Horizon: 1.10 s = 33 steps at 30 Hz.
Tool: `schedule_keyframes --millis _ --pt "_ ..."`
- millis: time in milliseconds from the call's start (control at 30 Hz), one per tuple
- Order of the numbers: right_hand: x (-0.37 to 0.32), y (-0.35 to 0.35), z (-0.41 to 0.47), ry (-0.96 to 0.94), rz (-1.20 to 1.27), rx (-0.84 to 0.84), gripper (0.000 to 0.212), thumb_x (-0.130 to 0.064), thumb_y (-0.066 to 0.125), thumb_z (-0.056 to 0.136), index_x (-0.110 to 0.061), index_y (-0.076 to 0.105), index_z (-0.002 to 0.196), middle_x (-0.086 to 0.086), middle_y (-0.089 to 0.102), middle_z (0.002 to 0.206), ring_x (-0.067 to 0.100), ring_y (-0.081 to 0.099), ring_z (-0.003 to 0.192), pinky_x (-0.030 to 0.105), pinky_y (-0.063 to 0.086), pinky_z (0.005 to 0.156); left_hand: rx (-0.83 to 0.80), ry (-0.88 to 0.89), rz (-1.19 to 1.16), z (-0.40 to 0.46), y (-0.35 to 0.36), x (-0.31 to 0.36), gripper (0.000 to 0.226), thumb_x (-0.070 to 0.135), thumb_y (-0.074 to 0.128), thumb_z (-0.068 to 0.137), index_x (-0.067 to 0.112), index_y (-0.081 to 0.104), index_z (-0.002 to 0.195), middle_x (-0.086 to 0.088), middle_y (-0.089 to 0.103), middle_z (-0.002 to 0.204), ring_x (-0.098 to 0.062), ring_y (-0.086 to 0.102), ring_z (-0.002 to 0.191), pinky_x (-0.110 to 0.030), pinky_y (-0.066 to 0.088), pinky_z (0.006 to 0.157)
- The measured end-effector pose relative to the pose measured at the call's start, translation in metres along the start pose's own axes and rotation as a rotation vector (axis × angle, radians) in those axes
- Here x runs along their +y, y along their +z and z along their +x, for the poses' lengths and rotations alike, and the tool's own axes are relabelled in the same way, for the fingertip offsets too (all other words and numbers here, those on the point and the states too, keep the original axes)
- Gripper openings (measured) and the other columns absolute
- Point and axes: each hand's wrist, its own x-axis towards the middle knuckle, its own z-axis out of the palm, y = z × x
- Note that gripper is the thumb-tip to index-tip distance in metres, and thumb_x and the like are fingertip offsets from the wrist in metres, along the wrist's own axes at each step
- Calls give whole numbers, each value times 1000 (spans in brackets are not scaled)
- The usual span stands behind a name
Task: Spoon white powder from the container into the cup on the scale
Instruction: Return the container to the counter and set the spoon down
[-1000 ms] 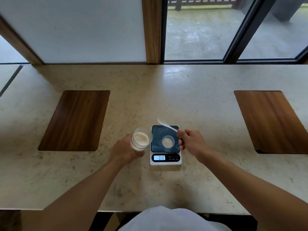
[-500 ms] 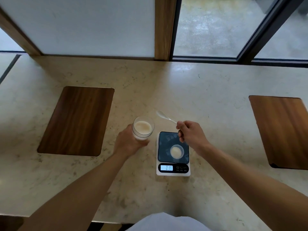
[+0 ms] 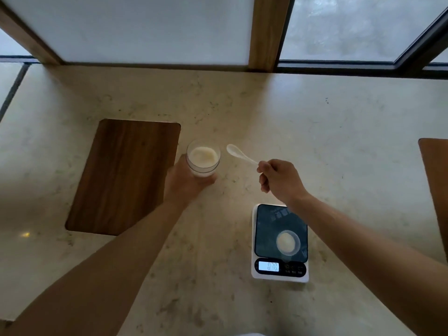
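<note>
The left hand (image 3: 184,183) was wrapped around the lower part of the container (image 3: 203,159), a clear round tub standing upright on the surface (image 3: 315,132) just left of the frame's centre. White powder (image 3: 203,156) filled it to a little below the rim. The container's left side sat just beside the right edge of a dark wooden inlay (image 3: 123,177) set into the pale stone.

The right hand (image 3: 278,181) was closed on the handle of a white spoon (image 3: 240,154), pinching it near the end between thumb and fingers. The spoon's bowl pointed toward the upper left and hung in the air just right of the container's rim, not touching it. Whether the bowl carried any powder could not be told.

Toward the lower right of the frame sat the scale (image 3: 280,243), white with a dark weighing plate and a lit display whose digits were too blurred to read with certainty. On that plate stood the small cup (image 3: 288,243), holding a low layer of white powder. The right forearm crossed above the scale's upper right corner. A second wooden inlay (image 3: 436,180) showed at the right edge.
</note>
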Motion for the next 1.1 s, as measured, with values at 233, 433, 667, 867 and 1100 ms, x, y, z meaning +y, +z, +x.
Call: schedule_keyframes --millis 233,433,667,867,1100 --pt "-8 18 34 3 -27 -3 29 -21 50 98 -7 69 80 4 68 56 17 61 45 33 55 54 74 85 16 43 -7 2 74 56 82 51 46 43 113 29 56 87 1 56 86 -11 36 72" --pt "-19 30 57 -16 -9 39 30 -22 50 99 -9 69 79 2 67 56 15 60 44 29 54 51 120 103 28 86 -7 2 74 59 81 52 40 49 115 20 61 103 -1 56 93 -20 42 81" --pt "-33 50 81 13 69 53 30 -21 50 98 -9 68 77 1 65 54 14 55 42 28 46 48 176 30 0 132 -6 3 79 63 80 48 26 57 115 18 64 101 -5 60 94 -18 42 75" --pt "-39 62 96 35 71 63 29 -22 50 99 -6 67 82 1 65 56 13 55 44 24 43 46 187 42 -30 161 -10 1 85 65 81 48 26 56 119 15 64 107 -6 58 95 -19 42 76" --pt "-40 68 109 63 105 64 28 -20 49 99 -6 68 83 1 64 56 10 54 45 20 45 45 197 91 -44 191 -11 -5 90 61 84 50 23 54 125 10 64 115 -9 60 103 -25 49 84"
